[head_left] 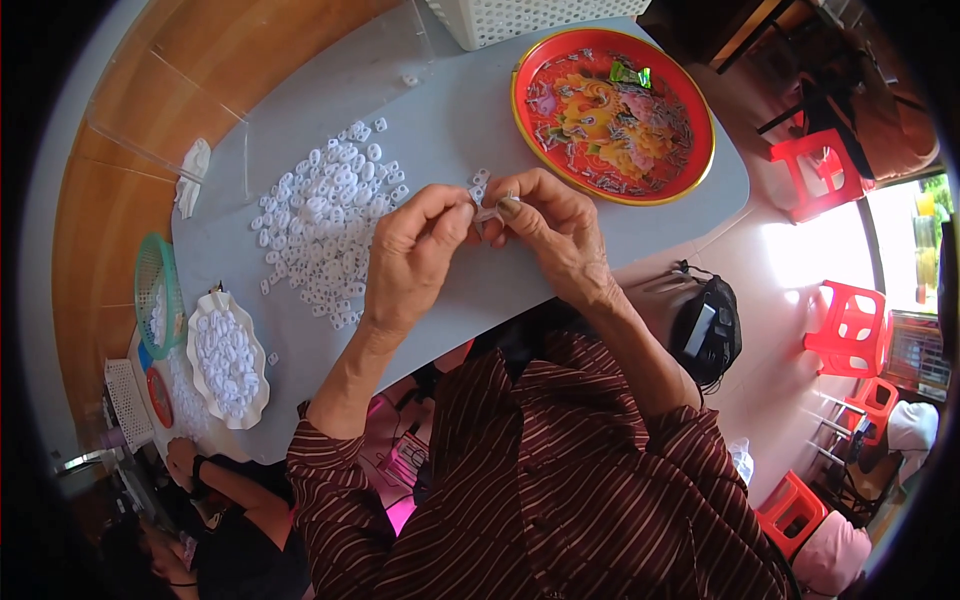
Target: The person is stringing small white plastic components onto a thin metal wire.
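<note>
Labels first — what can be read?

Floral print covers the floor of the red tray (700,125), upper right. A green wrapper (630,75) lies in it among metal bits (665,160); any print there is too small to read. So is the pale patch (702,328) on the black bag (722,350), right of centre.

And the hands?

Near the middle of the frame. The left hand (412,258) and right hand (562,228) meet, fingertips pinched on a small white piece (487,214) between them, which they partly hide.

Edges, room?

The grey table (455,115) has its near edge slanting up rightward beneath the forearms, to a rounded corner just past the tray. Grey surface shows between the tray and the pile of white pieces (325,225), left of centre, and up toward the white basket (535,20) at the top.

Lower left?

A scalloped dish (195,365), heaped with more white pieces — a co-worker's forearm (238,490) below it.
</note>
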`<control>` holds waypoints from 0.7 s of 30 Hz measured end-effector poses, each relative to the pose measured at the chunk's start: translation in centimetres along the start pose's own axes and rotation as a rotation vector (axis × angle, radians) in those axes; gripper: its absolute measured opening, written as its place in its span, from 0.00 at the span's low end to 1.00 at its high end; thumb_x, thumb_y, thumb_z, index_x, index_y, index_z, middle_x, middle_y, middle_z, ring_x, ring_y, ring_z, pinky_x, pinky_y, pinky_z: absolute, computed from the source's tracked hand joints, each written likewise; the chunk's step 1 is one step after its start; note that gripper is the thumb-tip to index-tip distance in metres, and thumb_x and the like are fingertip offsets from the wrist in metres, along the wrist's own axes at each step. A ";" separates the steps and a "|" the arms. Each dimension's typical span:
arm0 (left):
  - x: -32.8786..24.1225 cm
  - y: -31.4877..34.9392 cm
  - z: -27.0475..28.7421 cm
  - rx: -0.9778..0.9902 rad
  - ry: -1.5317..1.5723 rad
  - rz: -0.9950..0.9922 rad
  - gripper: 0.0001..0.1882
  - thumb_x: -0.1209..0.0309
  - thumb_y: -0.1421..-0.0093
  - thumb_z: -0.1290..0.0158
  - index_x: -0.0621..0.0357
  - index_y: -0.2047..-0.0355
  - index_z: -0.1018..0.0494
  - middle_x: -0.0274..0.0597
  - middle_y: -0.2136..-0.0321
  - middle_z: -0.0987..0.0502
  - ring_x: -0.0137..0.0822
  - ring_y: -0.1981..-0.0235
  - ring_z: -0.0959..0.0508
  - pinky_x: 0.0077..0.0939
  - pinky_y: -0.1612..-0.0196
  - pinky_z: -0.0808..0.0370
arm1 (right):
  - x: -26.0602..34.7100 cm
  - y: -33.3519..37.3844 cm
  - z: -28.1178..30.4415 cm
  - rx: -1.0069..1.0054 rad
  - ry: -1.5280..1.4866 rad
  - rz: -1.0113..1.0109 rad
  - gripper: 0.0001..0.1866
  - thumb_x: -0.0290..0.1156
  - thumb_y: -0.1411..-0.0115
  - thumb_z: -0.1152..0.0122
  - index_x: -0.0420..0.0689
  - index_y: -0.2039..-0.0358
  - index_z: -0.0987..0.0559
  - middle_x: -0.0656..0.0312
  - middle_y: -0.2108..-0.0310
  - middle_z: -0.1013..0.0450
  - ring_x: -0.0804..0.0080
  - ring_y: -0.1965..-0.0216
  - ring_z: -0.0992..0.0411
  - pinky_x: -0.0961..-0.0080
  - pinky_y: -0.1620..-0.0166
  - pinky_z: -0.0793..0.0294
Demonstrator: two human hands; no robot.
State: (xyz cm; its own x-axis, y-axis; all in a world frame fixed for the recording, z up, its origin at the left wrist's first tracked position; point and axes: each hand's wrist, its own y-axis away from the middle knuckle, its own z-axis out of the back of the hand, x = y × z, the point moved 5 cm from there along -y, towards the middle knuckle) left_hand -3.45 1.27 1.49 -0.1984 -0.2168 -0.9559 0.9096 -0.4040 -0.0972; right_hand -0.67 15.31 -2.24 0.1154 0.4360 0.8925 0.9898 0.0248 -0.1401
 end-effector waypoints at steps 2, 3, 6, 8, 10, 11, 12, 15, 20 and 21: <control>1.1 -0.2 0.4 0.000 0.052 0.077 0.14 0.64 0.38 0.51 0.65 0.66 0.28 0.35 0.78 0.26 0.24 0.75 0.29 0.18 0.70 0.32 | 0.1 0.0 -0.2 0.004 -0.048 -0.031 0.07 0.27 0.38 0.46 0.37 0.63 0.27 0.63 0.69 0.28 0.79 0.68 0.30 0.81 0.63 0.29; 1.7 -0.3 0.2 0.075 0.084 0.117 0.16 0.62 0.38 0.52 0.65 0.66 0.28 0.35 0.79 0.27 0.24 0.76 0.30 0.18 0.70 0.33 | 0.1 0.1 -0.2 0.004 -0.048 -0.031 0.07 0.27 0.38 0.46 0.37 0.63 0.27 0.63 0.69 0.28 0.79 0.68 0.30 0.81 0.63 0.29; 2.1 -0.2 -0.5 0.197 0.128 0.215 0.19 0.58 0.38 0.53 0.65 0.67 0.28 0.35 0.79 0.27 0.24 0.76 0.30 0.18 0.69 0.33 | 0.0 0.2 -0.1 0.000 -0.043 -0.008 0.07 0.28 0.38 0.46 0.37 0.63 0.27 0.62 0.69 0.28 0.79 0.68 0.31 0.81 0.63 0.30; 2.5 -0.2 -0.6 0.203 0.206 0.203 0.17 0.60 0.38 0.53 0.65 0.68 0.28 0.35 0.79 0.26 0.24 0.76 0.30 0.18 0.69 0.32 | -0.1 0.2 -0.1 0.015 -0.016 0.023 0.08 0.28 0.38 0.45 0.37 0.63 0.27 0.63 0.69 0.28 0.80 0.69 0.31 0.82 0.63 0.30; 1.9 -0.1 -1.1 0.189 0.260 0.238 0.17 0.61 0.38 0.53 0.65 0.69 0.27 0.34 0.79 0.26 0.24 0.76 0.29 0.18 0.69 0.32 | 0.0 0.2 -0.1 0.009 -0.001 0.023 0.08 0.28 0.38 0.45 0.37 0.63 0.27 0.63 0.69 0.28 0.80 0.68 0.31 0.82 0.62 0.30; 1.7 0.0 -1.3 0.172 0.312 0.272 0.16 0.61 0.38 0.53 0.65 0.69 0.27 0.34 0.79 0.26 0.23 0.76 0.29 0.18 0.69 0.32 | 0.0 0.2 -0.1 0.005 0.013 0.023 0.08 0.28 0.38 0.45 0.36 0.63 0.27 0.63 0.69 0.28 0.80 0.68 0.31 0.81 0.62 0.30; 1.9 0.1 -1.2 0.171 0.312 0.271 0.16 0.61 0.38 0.53 0.65 0.69 0.27 0.34 0.79 0.26 0.23 0.76 0.29 0.18 0.69 0.32 | 0.0 0.1 -0.1 0.007 0.013 0.024 0.08 0.28 0.38 0.45 0.36 0.63 0.27 0.63 0.69 0.28 0.80 0.68 0.31 0.81 0.62 0.30; 2.1 0.2 -1.1 0.168 0.281 0.226 0.15 0.62 0.39 0.52 0.64 0.69 0.26 0.33 0.79 0.26 0.23 0.76 0.29 0.18 0.69 0.32 | 0.3 0.2 -0.4 0.005 0.101 0.096 0.08 0.27 0.39 0.46 0.35 0.63 0.28 0.63 0.68 0.28 0.79 0.67 0.31 0.80 0.61 0.29; 2.1 -0.2 -0.5 0.115 0.239 0.249 0.14 0.62 0.39 0.52 0.62 0.69 0.26 0.32 0.80 0.28 0.21 0.77 0.31 0.15 0.70 0.34 | 0.9 0.4 0.1 -0.112 0.167 0.166 0.07 0.24 0.40 0.44 0.35 0.63 0.25 0.63 0.67 0.28 0.81 0.67 0.32 0.82 0.62 0.29; 2.1 -0.3 -0.5 0.112 0.238 0.250 0.14 0.62 0.39 0.52 0.62 0.69 0.26 0.32 0.80 0.28 0.21 0.77 0.31 0.15 0.70 0.34 | 0.8 0.5 0.2 -0.109 0.165 0.165 0.07 0.24 0.40 0.44 0.35 0.63 0.25 0.63 0.67 0.28 0.81 0.67 0.32 0.82 0.62 0.29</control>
State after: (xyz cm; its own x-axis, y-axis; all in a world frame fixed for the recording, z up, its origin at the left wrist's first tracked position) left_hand -3.96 1.41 -0.65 0.1277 -0.1130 -0.9854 0.8709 -0.4626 0.1659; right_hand -0.10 15.83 -1.68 0.2789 0.2728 0.9207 0.9586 -0.1357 -0.2502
